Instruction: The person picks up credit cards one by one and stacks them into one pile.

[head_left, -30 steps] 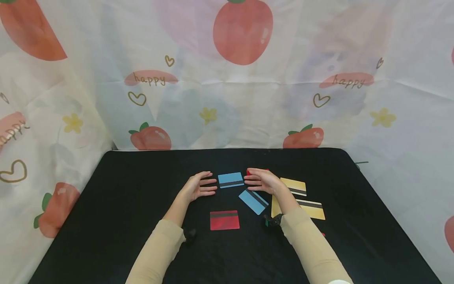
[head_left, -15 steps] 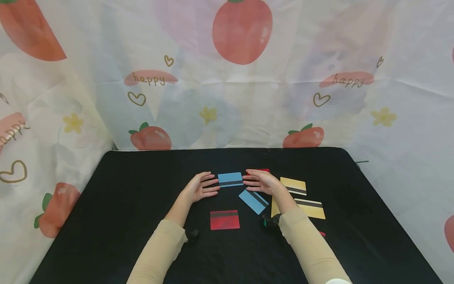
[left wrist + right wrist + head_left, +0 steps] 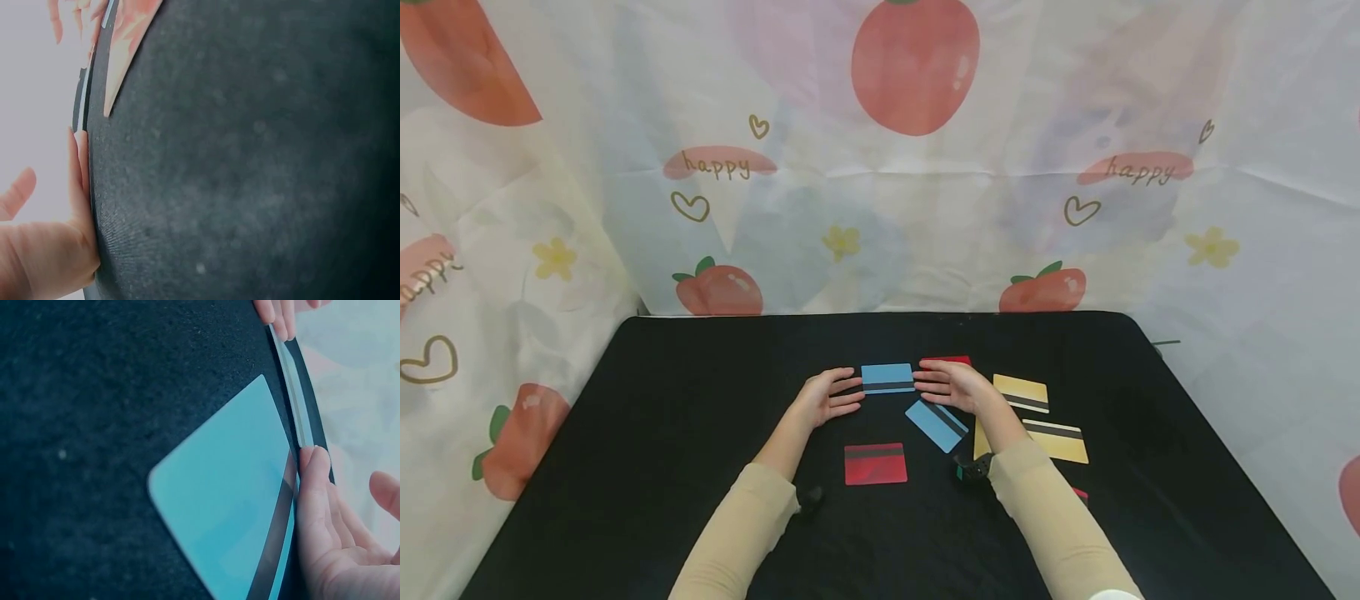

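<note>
Your left hand [image 3: 822, 399] and right hand [image 3: 955, 387], straight-fingered, grip unclosed and empty, flank the farther blue card [image 3: 887, 377] near the table's far edge [image 3: 790, 322].

Looks onto a black tabletop [image 3: 685, 400] with rounded far corners, backed by a pale printed cloth [image 3: 925, 225] with a crosswise crease. Bears, on that cloth, a large red fruit [image 3: 915, 67] up top, smaller leafy fruits [image 3: 719, 290] meeting the far edge, gold hearts [image 3: 690, 207], yellow flowers [image 3: 842, 242] and reddish patches [image 3: 719, 162] lettered "happy".
</note>
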Demonstrator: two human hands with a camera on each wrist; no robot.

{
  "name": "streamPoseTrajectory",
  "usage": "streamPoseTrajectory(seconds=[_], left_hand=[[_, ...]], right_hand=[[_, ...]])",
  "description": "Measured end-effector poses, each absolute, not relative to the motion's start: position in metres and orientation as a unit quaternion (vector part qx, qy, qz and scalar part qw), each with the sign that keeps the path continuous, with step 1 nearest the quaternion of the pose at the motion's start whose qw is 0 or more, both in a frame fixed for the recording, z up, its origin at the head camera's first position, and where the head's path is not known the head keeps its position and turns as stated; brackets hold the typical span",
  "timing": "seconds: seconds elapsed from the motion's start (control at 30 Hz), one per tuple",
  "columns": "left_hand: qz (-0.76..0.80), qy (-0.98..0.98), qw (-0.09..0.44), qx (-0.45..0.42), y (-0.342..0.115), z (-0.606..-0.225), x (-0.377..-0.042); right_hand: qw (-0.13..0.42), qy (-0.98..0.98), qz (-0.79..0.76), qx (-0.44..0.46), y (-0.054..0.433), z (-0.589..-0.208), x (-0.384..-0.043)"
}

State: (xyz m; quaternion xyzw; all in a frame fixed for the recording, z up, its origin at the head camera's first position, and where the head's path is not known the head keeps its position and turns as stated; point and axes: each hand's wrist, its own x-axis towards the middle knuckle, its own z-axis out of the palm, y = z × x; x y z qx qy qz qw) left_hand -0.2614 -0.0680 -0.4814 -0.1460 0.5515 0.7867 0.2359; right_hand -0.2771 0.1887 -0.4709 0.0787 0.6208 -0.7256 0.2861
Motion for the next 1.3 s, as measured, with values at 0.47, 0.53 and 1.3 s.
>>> streamPoseTrajectory(seconds=[0.47, 0.53, 1.3], left_hand=[[0.763, 0.591, 0.226, -0.132, -0.065, -0.481, -0.257], [0.764, 0.590, 0.228, -0.131, -0.065, -0.481, -0.256], [0.774, 0.581, 0.238, -0.077, -0.062, -0.481, -0.255]], right_hand=[[0.245, 0.680, -0.685, 0.091, 0.182, -0.468, -0.273], [0.237, 0.691, -0.677, 0.088, 0.180, -0.469, -0.272], [0.207, 0.700, -0.675, 0.105, 0.176, -0.465, -0.262]])
